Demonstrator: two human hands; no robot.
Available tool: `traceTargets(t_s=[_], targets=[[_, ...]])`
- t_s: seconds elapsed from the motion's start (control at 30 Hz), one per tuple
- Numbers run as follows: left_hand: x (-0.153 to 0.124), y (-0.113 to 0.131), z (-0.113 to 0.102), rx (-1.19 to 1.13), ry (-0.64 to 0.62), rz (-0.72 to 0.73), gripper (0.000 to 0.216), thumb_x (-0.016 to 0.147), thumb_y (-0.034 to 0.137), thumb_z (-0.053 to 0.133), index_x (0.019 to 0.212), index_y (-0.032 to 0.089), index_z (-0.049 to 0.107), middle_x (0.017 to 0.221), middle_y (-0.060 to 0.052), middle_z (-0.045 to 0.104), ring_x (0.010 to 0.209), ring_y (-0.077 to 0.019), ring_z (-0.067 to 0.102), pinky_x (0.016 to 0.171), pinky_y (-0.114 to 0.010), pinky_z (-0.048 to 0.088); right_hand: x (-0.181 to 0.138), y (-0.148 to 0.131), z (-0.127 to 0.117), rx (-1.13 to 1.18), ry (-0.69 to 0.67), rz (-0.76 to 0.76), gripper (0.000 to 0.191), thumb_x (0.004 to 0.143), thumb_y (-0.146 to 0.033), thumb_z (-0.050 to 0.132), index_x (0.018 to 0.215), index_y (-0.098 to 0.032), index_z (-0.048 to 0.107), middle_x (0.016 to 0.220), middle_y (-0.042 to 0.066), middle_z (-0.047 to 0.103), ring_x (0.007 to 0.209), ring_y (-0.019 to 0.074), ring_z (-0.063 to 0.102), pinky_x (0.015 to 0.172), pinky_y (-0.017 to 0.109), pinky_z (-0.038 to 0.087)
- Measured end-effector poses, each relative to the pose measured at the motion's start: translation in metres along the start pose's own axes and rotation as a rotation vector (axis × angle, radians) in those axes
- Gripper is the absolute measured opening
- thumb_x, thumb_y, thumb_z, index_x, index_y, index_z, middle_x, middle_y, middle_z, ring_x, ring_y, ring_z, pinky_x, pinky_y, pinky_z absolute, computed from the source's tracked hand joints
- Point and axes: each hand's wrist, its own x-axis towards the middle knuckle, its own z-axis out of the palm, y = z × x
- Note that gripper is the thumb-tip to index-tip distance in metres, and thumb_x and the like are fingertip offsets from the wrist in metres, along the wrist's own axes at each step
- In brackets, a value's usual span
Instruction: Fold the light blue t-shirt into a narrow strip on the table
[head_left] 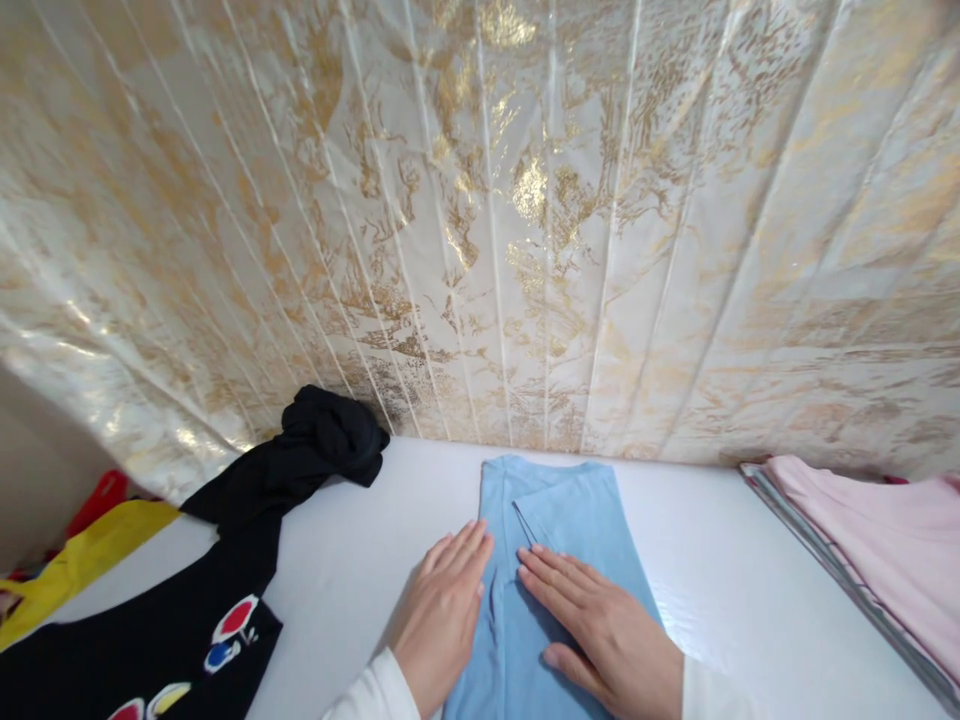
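A light blue garment (570, 510) lies folded into a long strip on the white table (720, 560), running from the wall toward me. My left hand (442, 610) rests flat with fingers together along the strip's left edge. My right hand (600, 625) lies flat on top of the blue cloth, fingers stretched toward the far left. Both hands hold nothing and press on the fabric. White sleeves cover both wrists.
A black garment (247, 520) with red, blue and yellow print lies at the left, bunched near the wall. Yellow cloth (82, 565) and something red sit beyond the table's left edge. Folded pink clothing (885, 550) is stacked at the right. A gold-patterned wall (495, 220) rises behind.
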Motion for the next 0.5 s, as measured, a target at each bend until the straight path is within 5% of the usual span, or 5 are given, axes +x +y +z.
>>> traceTargets(t_s=[0.3, 0.5], targets=[[-0.033, 0.010, 0.008, 0.108, -0.019, 0.098, 0.061, 0.094, 0.023, 0.044, 0.149, 0.019, 0.020, 0.153, -0.008, 0.025, 0.139, -0.0243, 0.028, 0.106, -0.040, 0.039, -0.001, 0.000, -0.002, 0.003, -0.036, 0.037, 0.057, 0.093, -0.033, 0.049, 0.146, -0.023, 0.033, 0.151, 0.006, 0.029, 0.140, 0.0222, 0.025, 0.114, 0.044, 0.025], [-0.036, 0.009, 0.006, 0.159, -0.076, 0.093, 0.067, 0.093, 0.030, 0.048, 0.150, 0.020, 0.014, 0.154, -0.010, 0.019, 0.140, -0.0269, 0.026, 0.106, -0.042, 0.036, 0.007, -0.003, -0.007, -0.041, -0.014, 0.094, 0.042, 0.094, -0.031, 0.047, 0.134, -0.020, 0.051, 0.144, 0.008, 0.044, 0.135, 0.0228, 0.037, 0.110, 0.045, 0.032]])
